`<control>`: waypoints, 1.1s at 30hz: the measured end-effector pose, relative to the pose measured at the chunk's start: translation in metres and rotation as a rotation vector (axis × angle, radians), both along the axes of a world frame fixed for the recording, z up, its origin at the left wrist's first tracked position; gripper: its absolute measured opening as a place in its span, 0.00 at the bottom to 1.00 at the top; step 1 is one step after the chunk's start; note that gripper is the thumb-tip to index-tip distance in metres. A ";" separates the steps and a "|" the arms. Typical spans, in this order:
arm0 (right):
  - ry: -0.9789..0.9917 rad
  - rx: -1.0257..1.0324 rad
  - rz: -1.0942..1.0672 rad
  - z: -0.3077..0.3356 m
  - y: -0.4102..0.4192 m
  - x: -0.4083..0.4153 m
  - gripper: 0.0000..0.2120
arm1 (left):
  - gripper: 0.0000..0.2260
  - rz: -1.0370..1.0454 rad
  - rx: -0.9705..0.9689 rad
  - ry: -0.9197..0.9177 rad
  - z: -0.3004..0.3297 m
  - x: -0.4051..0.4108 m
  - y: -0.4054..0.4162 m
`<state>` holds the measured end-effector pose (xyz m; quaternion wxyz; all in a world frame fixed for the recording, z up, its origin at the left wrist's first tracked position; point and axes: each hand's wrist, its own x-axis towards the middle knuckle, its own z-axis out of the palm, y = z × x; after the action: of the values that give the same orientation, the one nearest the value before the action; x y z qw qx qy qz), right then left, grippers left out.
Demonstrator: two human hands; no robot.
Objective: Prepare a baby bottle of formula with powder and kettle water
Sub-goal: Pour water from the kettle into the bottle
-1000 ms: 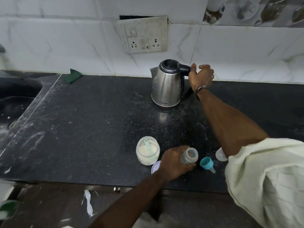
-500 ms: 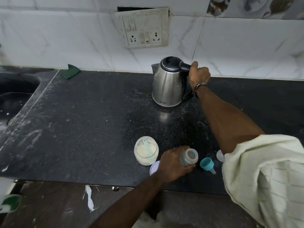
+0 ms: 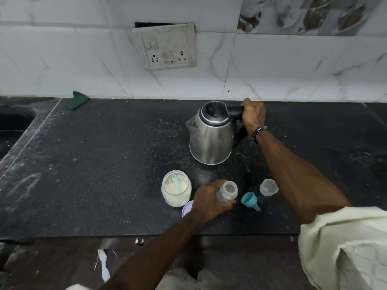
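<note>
A steel kettle (image 3: 211,137) with a black lid stands at the back of the dark counter (image 3: 94,164). My right hand (image 3: 254,117) grips its black handle. Near the front edge my left hand (image 3: 209,200) holds the open baby bottle (image 3: 228,191) upright on the counter. Left of the bottle stands an open jar of white formula powder (image 3: 176,188) with a pale green scoop inside. The teal teat ring (image 3: 249,200) lies on its side right of the bottle, and a clear cap (image 3: 268,187) stands beyond it.
The jar's white lid (image 3: 187,208) lies flat, partly under my left wrist. A green cloth (image 3: 79,99) sits at the back left by the tiled wall. A socket panel (image 3: 167,48) hangs above the kettle. A dark sink (image 3: 12,126) lies at the far left.
My right hand went from open beside the kettle handle to wrapped around it. The kettle now appears closer to the bottle and slightly tilted. My left hand kept holding the bottle.
</note>
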<state>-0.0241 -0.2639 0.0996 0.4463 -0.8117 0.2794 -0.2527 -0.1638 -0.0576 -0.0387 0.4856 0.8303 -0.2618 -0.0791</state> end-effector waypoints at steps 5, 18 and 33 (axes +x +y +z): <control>-0.062 -0.033 0.119 0.022 -0.017 -0.039 0.14 | 0.23 0.013 -0.019 0.004 -0.003 -0.001 0.001; -0.041 -0.402 0.373 0.075 -0.040 -0.096 0.13 | 0.24 -0.004 -0.030 0.000 -0.005 0.001 0.001; 0.007 -0.873 0.589 0.078 -0.003 -0.103 0.14 | 0.26 -0.010 -0.042 0.007 -0.007 0.001 0.000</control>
<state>-0.1274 -0.2668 0.1779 0.1179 -0.9671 -0.0905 -0.2066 -0.1626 -0.0576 -0.0454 0.5036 0.8183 -0.2658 -0.0787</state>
